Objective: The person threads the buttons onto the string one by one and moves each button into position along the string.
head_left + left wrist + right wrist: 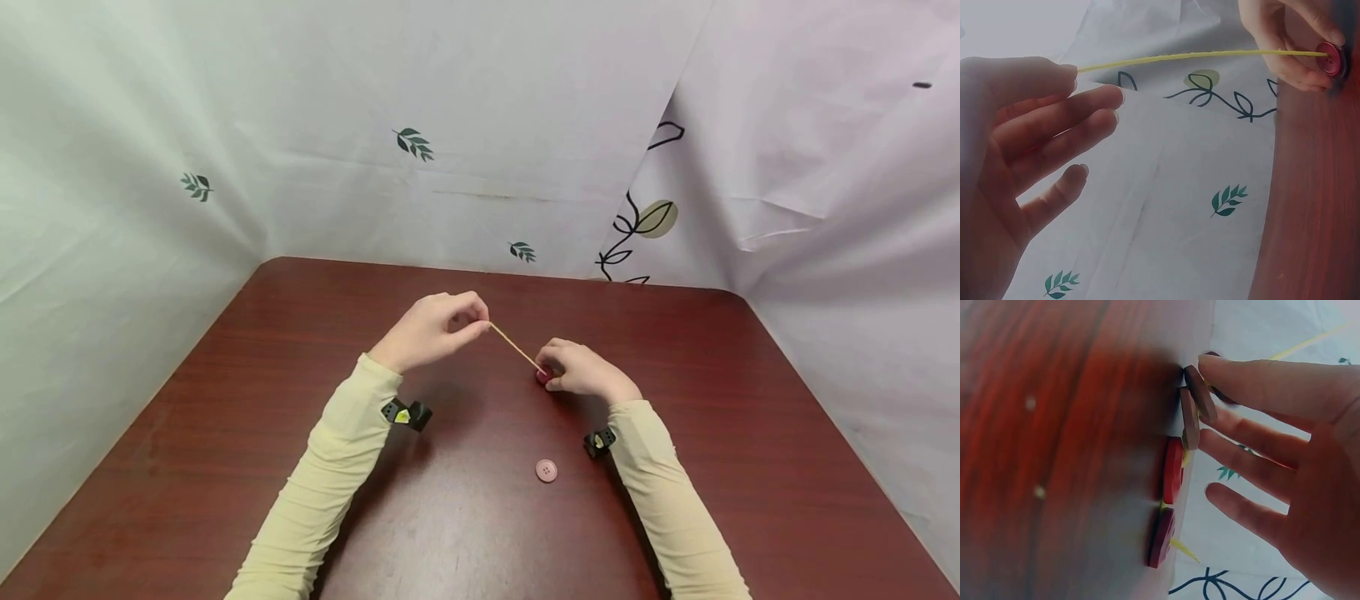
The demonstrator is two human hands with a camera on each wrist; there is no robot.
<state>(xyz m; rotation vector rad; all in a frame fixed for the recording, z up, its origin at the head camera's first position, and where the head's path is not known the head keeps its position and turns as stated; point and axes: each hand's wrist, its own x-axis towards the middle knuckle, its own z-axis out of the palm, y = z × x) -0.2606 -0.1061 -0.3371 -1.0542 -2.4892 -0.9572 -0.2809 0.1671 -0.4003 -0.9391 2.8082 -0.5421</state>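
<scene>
My left hand [431,332] pinches one end of a yellow string [513,344] between thumb and forefinger, the other fingers spread below. The string runs taut down to my right hand [587,372], low over the table. There my fingers hold a dark red button [1330,60] threaded on the string. In the right wrist view, several buttons hang in a row along the table: two brownish ones [1200,394] by the fingertips, a bright red button [1173,470] and a maroon button [1161,539], with a yellow string tail [1185,550] beyond.
A loose pink button [547,471] lies flat on the brown wooden table [465,533], nearer the person than the right hand. White cloth [465,100] printed with leaves encloses the table's back and sides. Both wrists wear small black cameras [408,414].
</scene>
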